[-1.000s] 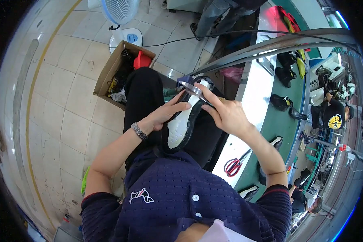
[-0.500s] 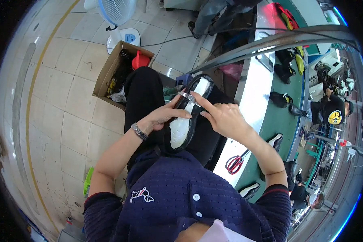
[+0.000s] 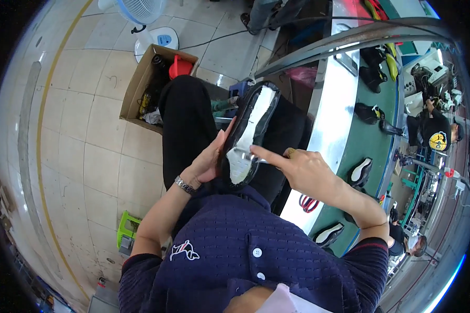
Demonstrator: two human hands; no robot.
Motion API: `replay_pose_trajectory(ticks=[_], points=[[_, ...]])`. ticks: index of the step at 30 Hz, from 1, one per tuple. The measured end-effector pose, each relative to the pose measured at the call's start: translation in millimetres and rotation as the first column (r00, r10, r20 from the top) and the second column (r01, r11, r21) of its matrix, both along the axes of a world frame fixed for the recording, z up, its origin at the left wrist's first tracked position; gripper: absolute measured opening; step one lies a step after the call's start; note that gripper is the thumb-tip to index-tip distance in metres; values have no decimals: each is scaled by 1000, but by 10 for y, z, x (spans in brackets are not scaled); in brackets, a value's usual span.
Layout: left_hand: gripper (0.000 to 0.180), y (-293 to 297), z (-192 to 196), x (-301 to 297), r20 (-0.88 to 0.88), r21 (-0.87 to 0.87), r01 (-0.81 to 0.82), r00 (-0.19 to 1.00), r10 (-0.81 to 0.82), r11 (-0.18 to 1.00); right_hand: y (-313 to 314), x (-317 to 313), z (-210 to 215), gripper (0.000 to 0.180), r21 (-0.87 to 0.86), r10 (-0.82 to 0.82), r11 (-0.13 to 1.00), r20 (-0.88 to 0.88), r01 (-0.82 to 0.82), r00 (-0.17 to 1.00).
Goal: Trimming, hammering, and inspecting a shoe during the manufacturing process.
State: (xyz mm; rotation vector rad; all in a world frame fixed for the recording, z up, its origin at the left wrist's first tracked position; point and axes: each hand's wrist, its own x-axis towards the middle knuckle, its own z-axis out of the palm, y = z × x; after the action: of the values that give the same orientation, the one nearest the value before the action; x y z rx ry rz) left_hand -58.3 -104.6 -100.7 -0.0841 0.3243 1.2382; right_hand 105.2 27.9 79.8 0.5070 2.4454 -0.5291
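My left hand (image 3: 208, 160) is closed on the left side of a black shoe (image 3: 256, 116), which lies across my lap with its underside up. A long white strip runs down the middle of that underside. In my right hand (image 3: 309, 171) is a small silver metal tool (image 3: 242, 153), pressed on the white part at the shoe's near end. My right index finger stretches out along the tool; its exact kind is not clear, as my fingers hide part of it.
To my right runs a metal-edged bench (image 3: 326, 112) beside a green conveyor belt (image 3: 344, 172) carrying several black shoes. Red-handled scissors (image 3: 308, 203) lie on the bench edge. Ahead-left stand an open cardboard box (image 3: 132, 86) and a fan (image 3: 141, 10). Other people are at the right.
The silver tool has moved from the shoe's middle toward its near end with my right hand. My left thumb has come off the white strip to the shoe's side.
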Motion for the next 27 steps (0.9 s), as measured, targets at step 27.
replay_pose_trajectory(ticks=[27], points=[[72, 8, 277, 132, -190, -72, -89, 979, 74, 993, -160, 102, -336, 81, 187, 119, 979, -191, -83, 974]])
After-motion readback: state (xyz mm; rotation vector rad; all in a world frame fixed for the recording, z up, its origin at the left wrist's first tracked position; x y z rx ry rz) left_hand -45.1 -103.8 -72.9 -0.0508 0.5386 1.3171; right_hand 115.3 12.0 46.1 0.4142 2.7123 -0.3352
